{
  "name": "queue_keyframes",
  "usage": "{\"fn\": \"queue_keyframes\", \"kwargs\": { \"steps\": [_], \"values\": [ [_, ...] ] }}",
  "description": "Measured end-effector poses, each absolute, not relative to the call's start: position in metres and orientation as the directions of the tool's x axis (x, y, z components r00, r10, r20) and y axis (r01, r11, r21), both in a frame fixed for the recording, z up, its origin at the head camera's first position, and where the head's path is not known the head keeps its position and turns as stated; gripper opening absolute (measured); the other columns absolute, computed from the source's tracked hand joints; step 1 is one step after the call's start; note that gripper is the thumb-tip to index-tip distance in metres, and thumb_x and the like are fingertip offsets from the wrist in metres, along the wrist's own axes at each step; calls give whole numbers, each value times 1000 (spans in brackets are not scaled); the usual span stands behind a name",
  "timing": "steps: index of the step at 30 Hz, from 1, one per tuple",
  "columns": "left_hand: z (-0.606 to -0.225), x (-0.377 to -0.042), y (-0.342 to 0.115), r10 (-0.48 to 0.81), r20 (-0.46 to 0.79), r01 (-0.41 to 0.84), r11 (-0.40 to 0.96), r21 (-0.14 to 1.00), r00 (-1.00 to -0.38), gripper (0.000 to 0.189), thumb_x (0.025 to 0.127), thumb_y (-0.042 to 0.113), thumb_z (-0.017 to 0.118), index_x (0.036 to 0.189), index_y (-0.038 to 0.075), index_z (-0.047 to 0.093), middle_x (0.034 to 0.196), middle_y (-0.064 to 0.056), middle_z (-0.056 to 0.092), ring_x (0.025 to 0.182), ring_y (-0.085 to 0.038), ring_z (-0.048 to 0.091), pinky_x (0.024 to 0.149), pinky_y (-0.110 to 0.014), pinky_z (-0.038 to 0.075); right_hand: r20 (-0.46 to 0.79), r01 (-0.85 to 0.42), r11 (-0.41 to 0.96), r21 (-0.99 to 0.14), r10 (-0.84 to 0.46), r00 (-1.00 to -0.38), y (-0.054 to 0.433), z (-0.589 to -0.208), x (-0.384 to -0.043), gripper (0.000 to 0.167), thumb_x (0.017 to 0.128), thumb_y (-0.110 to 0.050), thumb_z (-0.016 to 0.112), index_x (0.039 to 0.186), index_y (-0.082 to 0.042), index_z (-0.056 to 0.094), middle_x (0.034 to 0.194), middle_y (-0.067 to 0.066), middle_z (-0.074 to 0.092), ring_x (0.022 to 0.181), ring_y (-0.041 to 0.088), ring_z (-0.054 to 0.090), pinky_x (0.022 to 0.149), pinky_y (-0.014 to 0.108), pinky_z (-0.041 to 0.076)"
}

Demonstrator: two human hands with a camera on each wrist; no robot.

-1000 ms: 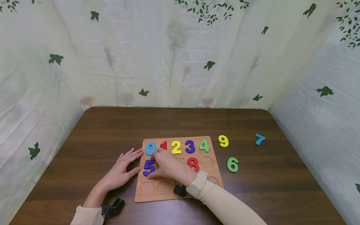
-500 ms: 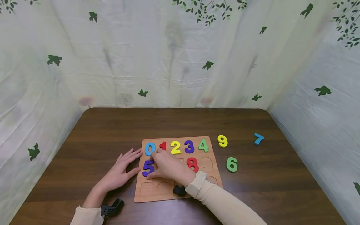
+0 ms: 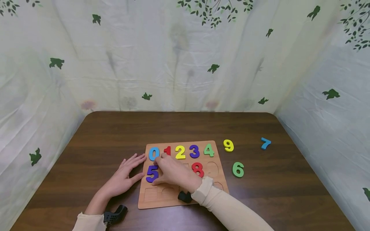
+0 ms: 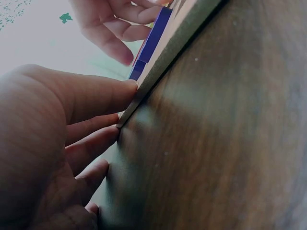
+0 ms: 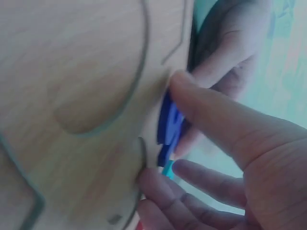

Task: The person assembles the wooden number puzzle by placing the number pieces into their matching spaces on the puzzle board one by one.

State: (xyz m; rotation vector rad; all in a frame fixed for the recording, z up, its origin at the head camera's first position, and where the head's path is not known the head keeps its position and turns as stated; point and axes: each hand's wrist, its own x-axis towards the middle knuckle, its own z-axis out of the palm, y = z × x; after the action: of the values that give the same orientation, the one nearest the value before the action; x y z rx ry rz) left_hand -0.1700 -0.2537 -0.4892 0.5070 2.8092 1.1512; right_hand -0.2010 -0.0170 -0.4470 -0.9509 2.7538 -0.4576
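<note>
Left hand large at frame left; thumb tip at the near edge of a wooden board, two fingertips meeting its corner, other fingers lower down. Board edge runs diagonally, seen side-on. Purple piece stands proud of its face, shape unreadable from here. Right hand above, fingers about the piece. Dark wood-grain tabletop fills the right. Pale backdrop, small green figure.

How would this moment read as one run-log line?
left hand: touches board, left edge; right hand: holds 5; also on board: 0, 1, 2, 3, 4, 8; on table: 6, 7, 9
</note>
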Motion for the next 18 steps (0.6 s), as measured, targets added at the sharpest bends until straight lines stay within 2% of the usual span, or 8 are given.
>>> {"fn": "queue_keyframes", "kwargs": {
  "steps": [3, 9, 12, 18],
  "values": [
    [-489, -170, -254, 324, 68, 278, 665, 693, -944, 63, 101, 29, 74, 158, 8, 54, 169, -21, 45, 162, -53, 21, 126, -81, 4, -74, -578, 731, -361, -641, -764, -13, -443, -200, 65, 85, -49, 90, 134, -12, 71, 121, 4, 68, 91, 7, 60, 81, 14, 57],
    [-490, -170, -253, 326, 73, 283, 664, 692, -943, 63, 101, 28, 74, 158, 8, 54, 168, -21, 45, 162, -54, 21, 126, -81, 4, -90, -526, 711, -467, -630, -771, 3, -432, -200, 56, 88, -35, 91, 134, -12, 69, 130, 6, 69, 102, 10, 65, 84, 16, 58],
    [-491, -170, -253, 325, 74, 284, 667, 689, -943, 63, 101, 28, 74, 158, 8, 54, 168, -21, 45, 162, -53, 22, 126, -81, 5, -88, -508, 713, -484, -617, -782, 14, -429, -201, 53, 90, -34, 90, 133, -13, 69, 129, 6, 69, 97, 9, 64, 79, 16, 56],
    [-491, -170, -253, 327, 84, 292, 662, 690, -941, 64, 101, 28, 75, 157, 7, 54, 168, -22, 45, 161, -54, 22, 125, -81, 5, -76, -464, 703, -539, -590, -804, 41, -429, -203, 52, 90, -34, 90, 133, -13, 69, 130, 8, 68, 76, 6, 58, 69, 17, 52]
  ]
}}
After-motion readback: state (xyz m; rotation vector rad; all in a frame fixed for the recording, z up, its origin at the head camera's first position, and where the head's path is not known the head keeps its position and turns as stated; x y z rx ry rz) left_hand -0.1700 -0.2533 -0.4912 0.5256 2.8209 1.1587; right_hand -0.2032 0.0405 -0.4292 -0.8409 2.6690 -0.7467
